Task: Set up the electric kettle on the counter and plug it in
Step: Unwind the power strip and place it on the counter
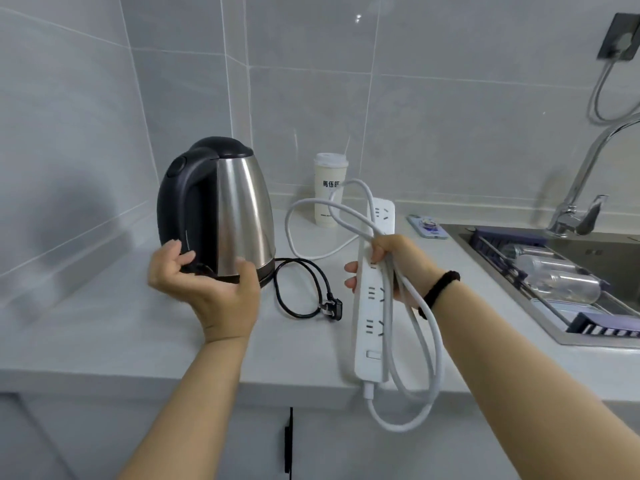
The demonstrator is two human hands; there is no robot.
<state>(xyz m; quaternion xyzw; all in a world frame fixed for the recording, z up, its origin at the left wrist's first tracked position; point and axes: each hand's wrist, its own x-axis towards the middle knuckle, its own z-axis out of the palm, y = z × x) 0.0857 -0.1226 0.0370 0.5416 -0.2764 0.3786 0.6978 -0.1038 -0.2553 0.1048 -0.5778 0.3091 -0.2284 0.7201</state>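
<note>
- Gripping the strip [372,306] in our right hand [391,268], we have fingers curled round its white body with loops of its white cord [420,341] bunched in the same fist.
- From that grip the strip runs down toward us past the counter [104,323] edge, and up away from us to its far end near the wall.
- Below the fist the cord hangs in long loops off the counter front; above it, more loops arc toward the cup [330,188] behind.
- A black band [441,289] sits on our right wrist.
- Our left hand [207,282] is cupped and half open, thumb and fingers spread at the base of the kettle [225,209]; the thumb lies near the steel wall, the fingers near the black handle side, and we cannot tell whether they press it.
- The kettle stands upright on the counter, just beyond that left hand and well left of the right-hand grip.
- Its black lead [298,289] lies coiled on the counter between our two hands, with the plug [330,308] loose just left of the strip.
- Right of the gripping hand we see a phone [427,226], then the sink [568,278] with bottles in it and a tap [585,188] over it.
- High on the wall to the right is a socket [620,38] with a grey cable in it.
</note>
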